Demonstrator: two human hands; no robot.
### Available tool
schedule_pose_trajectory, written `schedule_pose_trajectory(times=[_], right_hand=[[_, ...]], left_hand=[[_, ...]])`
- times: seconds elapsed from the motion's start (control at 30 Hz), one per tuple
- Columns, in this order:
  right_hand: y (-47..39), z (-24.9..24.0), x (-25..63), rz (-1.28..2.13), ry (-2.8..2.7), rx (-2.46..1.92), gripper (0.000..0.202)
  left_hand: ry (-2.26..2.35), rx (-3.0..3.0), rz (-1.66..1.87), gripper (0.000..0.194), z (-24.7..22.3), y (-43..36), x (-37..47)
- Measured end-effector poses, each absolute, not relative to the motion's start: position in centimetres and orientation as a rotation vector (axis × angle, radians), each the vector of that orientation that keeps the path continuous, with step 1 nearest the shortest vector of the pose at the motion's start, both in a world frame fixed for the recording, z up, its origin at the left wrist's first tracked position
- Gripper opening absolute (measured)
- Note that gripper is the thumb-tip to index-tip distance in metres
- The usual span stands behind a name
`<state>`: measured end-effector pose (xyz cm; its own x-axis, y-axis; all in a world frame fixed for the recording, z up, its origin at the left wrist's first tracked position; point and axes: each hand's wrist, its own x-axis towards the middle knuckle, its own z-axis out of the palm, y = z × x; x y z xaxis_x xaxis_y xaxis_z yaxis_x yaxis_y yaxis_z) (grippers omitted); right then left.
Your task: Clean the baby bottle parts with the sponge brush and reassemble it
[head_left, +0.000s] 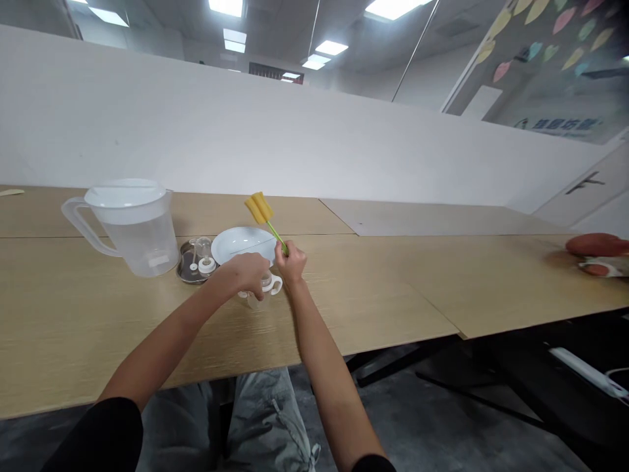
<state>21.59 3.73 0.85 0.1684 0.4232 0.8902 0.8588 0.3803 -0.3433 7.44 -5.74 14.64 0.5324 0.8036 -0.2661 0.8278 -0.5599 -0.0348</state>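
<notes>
My right hand (291, 262) is closed round the green handle of a brush whose yellow sponge head (259, 208) points up and to the left. My left hand (249, 270) reaches over a clear cup (257, 301) with white handles, its fingers wrapped round the cup's upper part. Behind both hands lies a white plate (240, 241), partly covered by my left hand. Just left of the plate, a small metal tray (185, 270) holds a clear bottle part and a white ring-shaped cap (207, 265).
A large clear pitcher (140, 233) with a white lid stands left of the tray. The wooden table (373, 282) runs along a white wall. A red and white object (597, 246) lies at the far right.
</notes>
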Motion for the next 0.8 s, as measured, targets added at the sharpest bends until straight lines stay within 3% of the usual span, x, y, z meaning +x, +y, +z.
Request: schedule_pose_trajectory(times=[0.13,0.37,0.47,0.67,0.8], right_hand=[[3.8,0.8,21.6,-0.449,-1.44,-1.233,0.035],[3.9,0.7,21.4,-0.411,-1.482,-1.242,0.031],[3.9,0.8,21.1,-0.385,-1.462,-1.238,0.033],[3.6,1.0,20.8,-0.384,-1.372,-1.194,0.036],[3.2,1.3,20.6,-0.524,-1.45,-1.026,0.036]], left_hand=[[1.29,2.63,-0.244,0.039,16.0,-5.7,6.1],[1.222,2.429,0.459,0.059,19.0,-4.8,1.6],[1.354,2.385,0.654,0.064,19.0,-3.9,0.5],[1.755,2.391,1.01,0.053,18.3,-3.0,1.0],[2.018,2.364,1.089,0.052,17.8,-2.8,1.7]])
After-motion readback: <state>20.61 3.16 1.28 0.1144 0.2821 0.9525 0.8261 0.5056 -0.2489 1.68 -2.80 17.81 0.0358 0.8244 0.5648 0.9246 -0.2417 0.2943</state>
